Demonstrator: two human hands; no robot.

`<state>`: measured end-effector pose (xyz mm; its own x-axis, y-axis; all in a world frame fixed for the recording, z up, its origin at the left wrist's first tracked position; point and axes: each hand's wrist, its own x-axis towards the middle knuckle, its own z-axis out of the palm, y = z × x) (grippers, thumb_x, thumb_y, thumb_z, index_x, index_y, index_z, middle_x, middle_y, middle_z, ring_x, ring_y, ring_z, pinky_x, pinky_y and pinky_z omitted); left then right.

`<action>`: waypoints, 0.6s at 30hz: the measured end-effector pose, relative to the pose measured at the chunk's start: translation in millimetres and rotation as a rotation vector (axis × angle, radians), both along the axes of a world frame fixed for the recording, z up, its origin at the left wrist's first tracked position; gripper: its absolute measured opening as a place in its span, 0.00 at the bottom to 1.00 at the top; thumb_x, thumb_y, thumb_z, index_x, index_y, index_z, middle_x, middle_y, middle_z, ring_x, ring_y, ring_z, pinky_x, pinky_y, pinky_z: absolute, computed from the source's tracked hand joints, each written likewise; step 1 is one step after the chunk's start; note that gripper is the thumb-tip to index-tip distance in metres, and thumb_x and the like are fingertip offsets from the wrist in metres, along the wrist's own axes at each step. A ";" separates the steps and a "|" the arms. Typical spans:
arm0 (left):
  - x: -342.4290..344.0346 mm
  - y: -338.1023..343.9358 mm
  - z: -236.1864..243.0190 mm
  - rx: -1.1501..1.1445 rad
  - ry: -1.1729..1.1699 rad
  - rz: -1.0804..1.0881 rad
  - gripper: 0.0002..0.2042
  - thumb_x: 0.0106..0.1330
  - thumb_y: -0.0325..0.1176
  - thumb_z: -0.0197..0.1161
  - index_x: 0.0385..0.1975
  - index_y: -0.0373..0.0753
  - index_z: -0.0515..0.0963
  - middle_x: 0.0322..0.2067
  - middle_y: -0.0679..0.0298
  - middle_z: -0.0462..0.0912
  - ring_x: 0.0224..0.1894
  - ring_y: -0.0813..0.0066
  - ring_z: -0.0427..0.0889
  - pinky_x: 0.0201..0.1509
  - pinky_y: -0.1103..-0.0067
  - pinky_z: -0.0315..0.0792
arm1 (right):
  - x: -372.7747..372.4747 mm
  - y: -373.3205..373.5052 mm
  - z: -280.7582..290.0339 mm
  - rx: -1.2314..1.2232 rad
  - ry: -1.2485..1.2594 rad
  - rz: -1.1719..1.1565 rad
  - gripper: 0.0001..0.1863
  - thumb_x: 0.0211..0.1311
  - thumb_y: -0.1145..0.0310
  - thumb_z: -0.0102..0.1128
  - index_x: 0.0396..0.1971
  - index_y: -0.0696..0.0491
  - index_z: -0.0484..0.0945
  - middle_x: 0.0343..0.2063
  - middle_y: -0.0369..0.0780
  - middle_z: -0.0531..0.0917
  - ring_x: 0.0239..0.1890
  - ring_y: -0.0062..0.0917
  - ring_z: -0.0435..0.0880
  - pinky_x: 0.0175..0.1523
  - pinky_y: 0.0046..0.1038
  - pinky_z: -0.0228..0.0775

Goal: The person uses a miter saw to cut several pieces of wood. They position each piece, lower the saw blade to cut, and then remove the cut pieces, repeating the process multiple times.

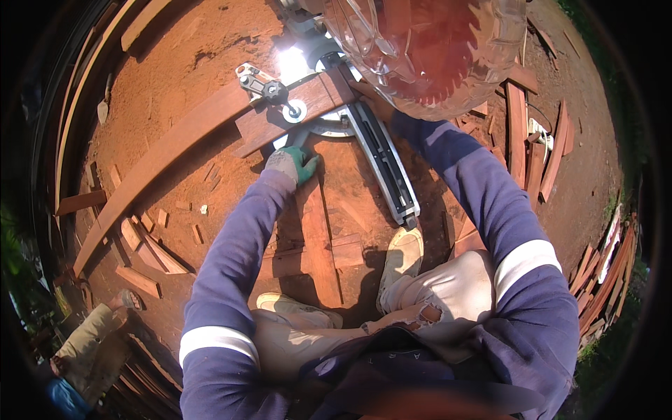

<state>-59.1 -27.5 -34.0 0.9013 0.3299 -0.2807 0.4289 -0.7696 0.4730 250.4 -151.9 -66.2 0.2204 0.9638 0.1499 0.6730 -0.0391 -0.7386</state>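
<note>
A miter saw stands at the top centre, its large round blade (448,42) showing red through a clear blade guard (427,105). A short brown wooden board (315,98) lies across the saw, under a hold-down clamp with a black knob (275,92). My left hand (297,163), in a grey and green glove, is closed at the saw's near edge, just below the board; what its fingers hold is hidden. My right hand (374,103) reaches to the board's right end beside the guard, which partly covers it, so its grip does not show. The saw's slide rail (381,161) points toward my feet.
A long curved plank (161,150) runs from the saw to the lower left. Planks (318,241) lie crossed between my shoes. Offcuts (150,245) litter the reddish ground. More boards (516,133) lie at right, with a stack (609,273) beyond. Another person's leg (91,336) shows at lower left.
</note>
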 end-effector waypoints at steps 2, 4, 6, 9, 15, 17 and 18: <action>0.3 0.4 -0.7 -0.026 0.000 0.005 0.16 0.68 0.46 0.60 0.34 0.38 0.85 0.34 0.48 0.86 0.39 0.43 0.84 0.44 0.58 0.77 | 5.0 -5.4 9.2 -0.027 -0.134 -0.001 0.19 0.72 0.70 0.55 0.60 0.52 0.76 0.54 0.48 0.82 0.59 0.37 0.81 0.64 0.33 0.72; 0.8 0.9 -0.9 -0.008 -0.012 -0.016 0.16 0.67 0.46 0.61 0.34 0.38 0.85 0.34 0.48 0.86 0.39 0.43 0.84 0.44 0.58 0.77 | 7.2 -10.6 23.2 -0.055 -0.275 0.007 0.17 0.72 0.69 0.54 0.58 0.52 0.78 0.53 0.47 0.82 0.58 0.38 0.81 0.63 0.34 0.72; 1.4 0.9 -0.6 -0.010 -0.003 -0.018 0.16 0.67 0.46 0.61 0.34 0.38 0.84 0.34 0.48 0.86 0.39 0.43 0.84 0.43 0.58 0.77 | 7.3 -11.9 34.5 -0.071 -0.371 0.016 0.15 0.72 0.69 0.53 0.55 0.52 0.80 0.53 0.46 0.83 0.57 0.39 0.81 0.63 0.35 0.73; 1.8 -0.5 -0.7 -0.020 0.036 0.015 0.17 0.68 0.48 0.61 0.35 0.39 0.85 0.35 0.48 0.86 0.40 0.44 0.84 0.45 0.58 0.77 | 5.9 -6.4 35.7 -0.083 -0.435 0.032 0.14 0.72 0.68 0.51 0.50 0.52 0.82 0.51 0.45 0.83 0.56 0.40 0.82 0.62 0.36 0.74; 1.6 -2.9 -4.0 0.017 0.009 0.056 0.15 0.67 0.46 0.64 0.34 0.39 0.84 0.33 0.48 0.85 0.39 0.44 0.84 0.42 0.59 0.77 | 3.6 18.8 7.4 0.035 -0.552 0.072 0.21 0.67 0.61 0.61 0.58 0.48 0.79 0.50 0.47 0.83 0.55 0.43 0.82 0.64 0.41 0.73; 0.1 -3.7 -4.1 0.029 -0.003 0.045 0.15 0.67 0.46 0.64 0.35 0.40 0.84 0.34 0.49 0.85 0.38 0.44 0.84 0.42 0.59 0.77 | 1.7 29.7 9.8 -0.154 -0.574 0.107 0.28 0.62 0.57 0.68 0.62 0.45 0.76 0.49 0.47 0.83 0.54 0.44 0.82 0.63 0.43 0.73; -3.9 -5.6 -3.2 0.027 0.010 0.047 0.15 0.67 0.46 0.64 0.35 0.40 0.84 0.34 0.49 0.85 0.38 0.45 0.84 0.42 0.59 0.77 | -1.1 32.5 13.9 -0.221 -0.572 0.130 0.29 0.62 0.56 0.68 0.64 0.44 0.76 0.49 0.47 0.83 0.54 0.44 0.82 0.62 0.43 0.73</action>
